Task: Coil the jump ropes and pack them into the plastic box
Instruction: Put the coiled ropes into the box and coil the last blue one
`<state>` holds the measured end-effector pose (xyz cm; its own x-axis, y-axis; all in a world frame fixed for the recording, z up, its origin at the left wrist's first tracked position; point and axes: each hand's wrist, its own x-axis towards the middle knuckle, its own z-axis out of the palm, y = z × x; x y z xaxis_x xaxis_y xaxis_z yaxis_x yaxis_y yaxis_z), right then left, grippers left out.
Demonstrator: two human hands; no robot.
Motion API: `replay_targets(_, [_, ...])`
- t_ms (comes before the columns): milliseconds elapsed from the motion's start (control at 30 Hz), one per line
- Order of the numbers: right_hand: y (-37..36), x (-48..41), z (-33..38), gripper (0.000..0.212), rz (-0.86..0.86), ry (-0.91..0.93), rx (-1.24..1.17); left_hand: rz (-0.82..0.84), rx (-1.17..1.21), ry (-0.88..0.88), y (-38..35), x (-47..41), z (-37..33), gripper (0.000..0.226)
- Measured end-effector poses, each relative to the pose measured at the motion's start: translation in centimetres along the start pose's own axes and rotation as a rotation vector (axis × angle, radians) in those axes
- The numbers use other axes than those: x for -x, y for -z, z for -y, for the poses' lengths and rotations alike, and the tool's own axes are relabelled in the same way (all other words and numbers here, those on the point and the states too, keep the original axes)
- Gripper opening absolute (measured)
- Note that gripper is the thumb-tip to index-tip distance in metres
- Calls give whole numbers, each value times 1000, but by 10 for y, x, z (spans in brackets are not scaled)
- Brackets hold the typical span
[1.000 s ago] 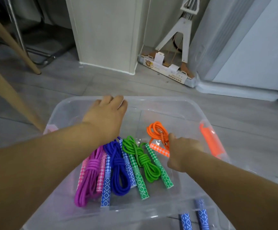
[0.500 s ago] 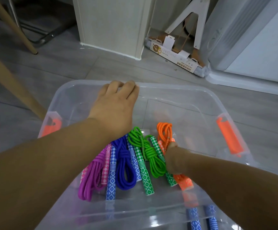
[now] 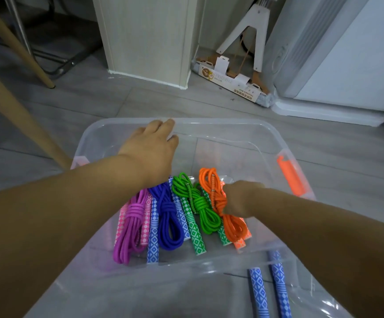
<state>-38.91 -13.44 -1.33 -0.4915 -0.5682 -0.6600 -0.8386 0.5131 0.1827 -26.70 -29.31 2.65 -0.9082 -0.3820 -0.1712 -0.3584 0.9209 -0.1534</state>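
A clear plastic box [image 3: 243, 127] sits on the floor in front of me. Side by side inside it lie coiled jump ropes: purple [image 3: 131, 228], blue [image 3: 169, 222], green [image 3: 200, 207] and orange [image 3: 231, 222]. My left hand [image 3: 151, 149] reaches over the box, its fingers hooked on the far rim. My right hand [image 3: 238, 198] is down in the box, fingers on the knot of the orange rope. Two blue patterned handles [image 3: 270, 288] of another rope show through the box's near wall at the bottom right.
An orange latch [image 3: 290, 177] marks the box's right side. Slanted wooden legs [image 3: 14, 106] stand to the left. Behind the box are a white cabinet panel [image 3: 145, 35], a cardboard package [image 3: 230, 82] and a white appliance [image 3: 337, 53] on the grey floor.
The orange rope has been drawn toward me and to the left, and now lies lined up beside the green one. My left hand has moved from above the box to its far rim.
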Motion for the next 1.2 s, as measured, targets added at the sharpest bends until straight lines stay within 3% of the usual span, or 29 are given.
replay_targets(133, [8,31,-12,41,-87,47,16,16,4,27,21,18,-6,43])
replay_targets(333, [12,106,-22,41,-317,77,-82,-22,42,19,52,71,-27,37])
replay_targets(500, [-13,188,-27,31,-577,90,-245,-123,113,-25,63,139,-60,32])
replay_targets(600, [-48,225,-28,25,-642,80,-367,-225,191,-100,50,183,-87,26])
replay_targets(700, [-100,245,-30,24,-578,81,-409,-236,266,-218,23,214,-110,36])
replay_targets(867, [-198,242,-35,25,-287,-19,-390,-105,270,-305,-38,236,-157,40])
replay_targets(1067, [-266,220,-43,64,-37,69,-371,418,138,-473,-95,244,-213,38])
replay_targets(1200, [-281,201,-33,63,8,122,-407,535,241,-419,-118,236,-243,44])
